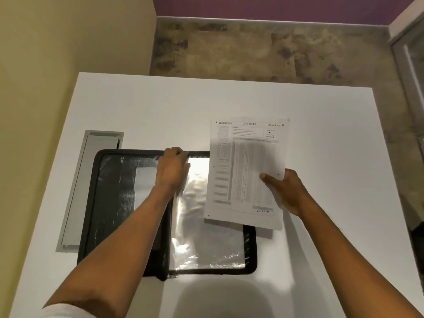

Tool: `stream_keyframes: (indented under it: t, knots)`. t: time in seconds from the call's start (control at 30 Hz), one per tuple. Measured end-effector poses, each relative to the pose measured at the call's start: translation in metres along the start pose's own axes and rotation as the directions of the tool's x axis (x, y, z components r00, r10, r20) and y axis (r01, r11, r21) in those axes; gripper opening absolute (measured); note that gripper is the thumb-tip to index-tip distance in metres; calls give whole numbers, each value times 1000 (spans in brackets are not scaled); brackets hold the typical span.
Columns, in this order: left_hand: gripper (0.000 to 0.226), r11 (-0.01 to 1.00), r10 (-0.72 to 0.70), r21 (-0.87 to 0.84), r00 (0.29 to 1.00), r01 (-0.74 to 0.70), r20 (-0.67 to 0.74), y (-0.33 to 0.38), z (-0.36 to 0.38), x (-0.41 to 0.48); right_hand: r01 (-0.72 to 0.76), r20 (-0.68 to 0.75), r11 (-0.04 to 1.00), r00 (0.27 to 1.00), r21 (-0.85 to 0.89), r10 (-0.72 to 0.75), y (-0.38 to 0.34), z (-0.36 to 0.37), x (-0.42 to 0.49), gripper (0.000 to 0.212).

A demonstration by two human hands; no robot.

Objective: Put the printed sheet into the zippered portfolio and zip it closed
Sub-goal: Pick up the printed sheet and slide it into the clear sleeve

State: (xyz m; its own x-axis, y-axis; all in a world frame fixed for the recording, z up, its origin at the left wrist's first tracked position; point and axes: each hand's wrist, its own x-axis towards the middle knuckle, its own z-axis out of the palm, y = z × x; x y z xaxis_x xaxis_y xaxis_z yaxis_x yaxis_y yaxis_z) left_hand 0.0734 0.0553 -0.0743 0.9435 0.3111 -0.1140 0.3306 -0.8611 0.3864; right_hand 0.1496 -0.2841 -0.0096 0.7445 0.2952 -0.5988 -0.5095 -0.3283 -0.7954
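Table (321, 134) bare behind portfolio (110, 203) and all along right side: open passage there. Sheet (247, 175), held by right hand (291, 193), overhangs portfolio's top-right corner. Left hand (172, 173) grips sleeve (206, 237) at top edge, forearm crossing spine. Grey hatch (78, 191) just beside portfolio's left edge, wall (57, 53) close beyond: tight on left. Near table strip free.

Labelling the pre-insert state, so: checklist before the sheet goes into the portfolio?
1. Black zippered portfolio lies open on the white table: ok.
2. Left hand grips the clear plastic sleeve at its top edge: ok.
3. Right hand holds the white printed sheet by its right edge: ok.
4. Sleeve mouth opened for the sheet: cannot tell.
5. Sheet inside the sleeve: not ok, it overlaps the portfolio's right side, outside.
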Motion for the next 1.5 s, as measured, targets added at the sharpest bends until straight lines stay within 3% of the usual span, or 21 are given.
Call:
stream_keyframes:
  t: [0.1, 0.2, 0.43, 0.8, 1.1, 1.33, 1.5]
  knots:
    - [13, 996, 44, 80, 999, -43, -11, -3, 4, 7, -38, -40, 999, 998, 26, 39, 0, 1, 5, 19]
    - [9, 996, -9, 88, 999, 5, 45, -6, 5, 12, -33, -67, 999, 997, 28, 35, -2, 4, 8, 15]
    - [15, 997, 7, 73, 1000, -9, 25, -12, 4, 10, -23, -107, 999, 994, 25, 25, -8, 6, 17, 30]
    - [16, 991, 124, 30, 987, -127, 99, -19, 1, 15, 195, -182, 980, 963, -30, -197, -79, 4, 50, 29]
    - [5, 967, 238, -88, 971, -240, -27, -32, 6, 7, 308, -49, 945, 948, -109, -315, -131, 37, 97, 33]
    - [5, 946, 290, -142, 957, -291, -31, -37, 7, 11, 277, 101, 915, 961, -294, -259, -136, 60, 135, 37]
    - [5, 948, 281, -153, 960, -280, -16, -34, 5, 11, 291, 170, 892, 954, -344, -246, -128, 73, 154, 24]
